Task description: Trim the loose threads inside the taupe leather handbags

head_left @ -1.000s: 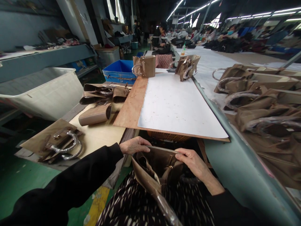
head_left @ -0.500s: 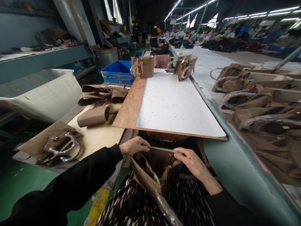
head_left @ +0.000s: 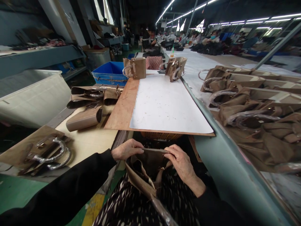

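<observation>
A tan leather handbag (head_left: 147, 168) rests open on my lap, below the near edge of the workboard (head_left: 162, 103). My left hand (head_left: 125, 149) pinches the far rim of the bag at its left end. My right hand (head_left: 181, 163) grips the same rim at its right end, fingers curled over the edge. A plastic-wrapped handle (head_left: 163, 213) of the bag trails toward me over my patterned skirt.
Two upright tan bags (head_left: 135, 67) (head_left: 175, 67) stand at the board's far end. More bags lie on the left side table (head_left: 89, 106) and piled on the right conveyor (head_left: 254, 110). A blue bin (head_left: 110, 72) and a white tub (head_left: 30, 97) sit at left. People work far back.
Both hands keep their hold on the bag's rim. The view has swung slightly right, so everything sits a little further left.
</observation>
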### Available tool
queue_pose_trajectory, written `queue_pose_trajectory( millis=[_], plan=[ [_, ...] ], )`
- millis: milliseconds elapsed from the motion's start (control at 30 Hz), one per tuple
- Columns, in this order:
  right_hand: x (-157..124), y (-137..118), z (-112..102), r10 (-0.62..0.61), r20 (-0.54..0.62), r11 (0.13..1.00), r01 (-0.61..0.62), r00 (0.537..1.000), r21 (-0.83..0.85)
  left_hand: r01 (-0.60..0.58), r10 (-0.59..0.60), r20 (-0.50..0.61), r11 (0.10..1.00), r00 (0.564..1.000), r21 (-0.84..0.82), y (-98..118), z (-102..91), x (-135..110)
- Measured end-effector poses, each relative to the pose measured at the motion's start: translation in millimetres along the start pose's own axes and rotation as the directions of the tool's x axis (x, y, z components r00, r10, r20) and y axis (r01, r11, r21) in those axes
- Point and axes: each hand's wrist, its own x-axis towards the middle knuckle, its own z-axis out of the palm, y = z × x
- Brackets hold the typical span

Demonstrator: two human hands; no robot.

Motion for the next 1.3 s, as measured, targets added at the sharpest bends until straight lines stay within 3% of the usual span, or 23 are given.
queue_pose_trajectory(
  millis=[167,300,400,467,667,867,1067,1300],
  plan=[
    [7,4,-1,0.046,0.048,0.986,-0.053,0.998,0.159,-0.001,0.001,0.015,1.0,1.0,0.004,-2,-0.5,2],
    [12,0,-4,-0.032,0.021,0.998,0.033,0.999,-0.048,-0.002,0.003,0.027,1.0,1.0,-0.029,-3,-0.8,3],
    [14,-7,-3,-0.169,0.051,0.949,0.177,0.984,-0.262,0.002,-0.002,0.026,1.0,1.0,-0.028,-2,-0.8,3],
    [16,-10,0,-0.22,0.087,0.919,0.237,0.972,-0.316,0.0,0.0,0.028,1.0,1.0,-0.019,-1,-0.7,3],
    [19,-10,14,-0.224,0.075,0.925,0.236,0.972,-0.297,0.013,-0.013,0.025,1.0,1.0,-0.004,-2,0.0,3],
    [23,-11,13,-0.23,0.079,0.923,0.244,0.97,-0.299,0.011,-0.011,0.013,1.0,1.0,0.009,0,-1.1,3],
    [26,-22,15,-0.257,0.099,0.883,0.275,0.961,-0.379,0.005,-0.005,0.006,0.999,1.0,0.033,-1,-1.0,3],
    [31,-35,25,-0.242,0.156,0.895,0.283,0.958,-0.344,-0.001,0.002,-0.027,0.999,1.0,0.041,-3,1.3,4]
  ],
)
